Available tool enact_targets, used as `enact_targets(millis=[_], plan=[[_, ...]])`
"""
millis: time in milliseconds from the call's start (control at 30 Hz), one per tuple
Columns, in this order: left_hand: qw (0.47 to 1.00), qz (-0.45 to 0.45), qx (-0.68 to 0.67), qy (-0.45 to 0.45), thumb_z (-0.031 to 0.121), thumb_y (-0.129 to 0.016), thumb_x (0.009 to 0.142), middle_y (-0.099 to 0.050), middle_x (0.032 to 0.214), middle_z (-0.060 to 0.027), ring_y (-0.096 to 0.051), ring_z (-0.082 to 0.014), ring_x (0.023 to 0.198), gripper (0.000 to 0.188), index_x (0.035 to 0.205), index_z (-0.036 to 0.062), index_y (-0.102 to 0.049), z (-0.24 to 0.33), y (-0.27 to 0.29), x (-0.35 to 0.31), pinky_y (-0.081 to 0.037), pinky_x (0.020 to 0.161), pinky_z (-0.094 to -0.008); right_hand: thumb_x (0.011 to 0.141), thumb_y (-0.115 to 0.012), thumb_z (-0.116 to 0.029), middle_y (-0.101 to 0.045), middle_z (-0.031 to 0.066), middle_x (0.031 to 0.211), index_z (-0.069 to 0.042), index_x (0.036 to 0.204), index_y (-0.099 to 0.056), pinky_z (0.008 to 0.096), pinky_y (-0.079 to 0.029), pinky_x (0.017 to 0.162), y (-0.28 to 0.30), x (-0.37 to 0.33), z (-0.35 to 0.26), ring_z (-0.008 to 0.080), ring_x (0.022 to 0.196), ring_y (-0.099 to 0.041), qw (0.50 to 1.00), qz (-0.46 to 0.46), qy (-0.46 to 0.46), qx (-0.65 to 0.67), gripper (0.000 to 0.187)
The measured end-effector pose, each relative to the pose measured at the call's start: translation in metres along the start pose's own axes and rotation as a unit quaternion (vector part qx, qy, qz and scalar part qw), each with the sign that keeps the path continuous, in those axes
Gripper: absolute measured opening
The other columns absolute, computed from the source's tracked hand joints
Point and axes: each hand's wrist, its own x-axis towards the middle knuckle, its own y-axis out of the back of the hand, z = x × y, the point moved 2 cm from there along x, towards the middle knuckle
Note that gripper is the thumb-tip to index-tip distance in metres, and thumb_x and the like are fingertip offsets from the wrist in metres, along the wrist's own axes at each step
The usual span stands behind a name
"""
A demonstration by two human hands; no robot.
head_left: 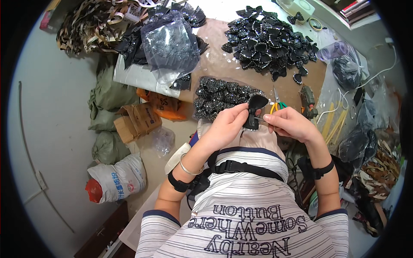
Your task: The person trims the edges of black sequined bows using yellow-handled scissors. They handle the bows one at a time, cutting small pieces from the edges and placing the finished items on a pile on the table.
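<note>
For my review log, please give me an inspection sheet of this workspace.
Surface: brown work surface, partly covered.
Job's things: black bow in hand; bow pile at the far side; bagged bows nearer; scissors nearby.
Clutter: ribbon strips, far left.
Hands: left hand grips the bow; right hand at its edge, grip unclear.
Cables: white cable, right side.
Surroundings: cardboard box, white sack on the left.

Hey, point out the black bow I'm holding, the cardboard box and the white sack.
Black bow (258,102): head view, on its upper wing.
Cardboard box (145,122): head view, on its side panel.
White sack (123,175): head view, on the middle of its side.
</note>
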Motion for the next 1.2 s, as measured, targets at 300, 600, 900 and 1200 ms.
enact_targets(millis=[300,600,900,1200], plan=[[1.0,0.006,0.027,0.005,0.012,-0.04,0.096,-0.063,0.086,-0.004,-0.053,-0.0075,0.079,0.031,0.116,-0.0028,-0.057,-0.008,-0.001,0.002,-0.045,0.073,-0.0241,0.089,-0.062,-0.04,-0.041,-0.0064,0.05,-0.003,0.067,-0.061,0.0211,-0.019,0.039,0.005,0.003,0.003,0.0023,0.042,-0.03,1.0,0.007,-0.011,-0.004,0.044],[0.997,0.009,-0.06,0.044,0.017,-0.045,0.096,-0.062,0.097,-0.0014,-0.051,-0.0055,0.085,0.037,0.123,-0.0069,-0.052,-0.02,-0.003,0.009,-0.043,0.074,-0.021,0.092,-0.056,-0.043,-0.039,-0.006,0.047,-0.003,0.069,-0.061,0.0207,-0.016,0.038,0.003,0.005,0.0,0.002,0.039,-0.027,1.0,-0.012,-0.002,0.027,0.047],[0.962,-0.025,-0.233,0.141,0.018,-0.049,0.094,-0.055,0.089,0.0078,-0.043,-0.0007,0.073,0.03,0.117,0.0001,-0.057,-0.006,-0.002,0.001,-0.036,0.066,-0.0173,0.094,-0.053,-0.041,-0.037,-0.0067,0.046,-0.001,0.076,-0.059,0.0208,-0.014,0.034,0.006,0.005,-0.004,0.0018,0.036,-0.024,0.983,-0.095,-0.069,0.144,0.044],[0.944,-0.064,-0.291,0.14,0.017,-0.047,0.096,-0.059,0.095,0.0028,-0.053,-0.0046,0.088,0.017,0.101,0.0043,-0.059,-0.01,0.002,0.0,-0.04,0.08,-0.0213,0.092,-0.057,-0.041,-0.034,-0.0084,0.045,-0.005,0.071,-0.059,0.0209,-0.013,0.036,0.004,0.01,0.001,0.0016,0.037,-0.021,0.994,-0.066,-0.013,0.085,0.042]])
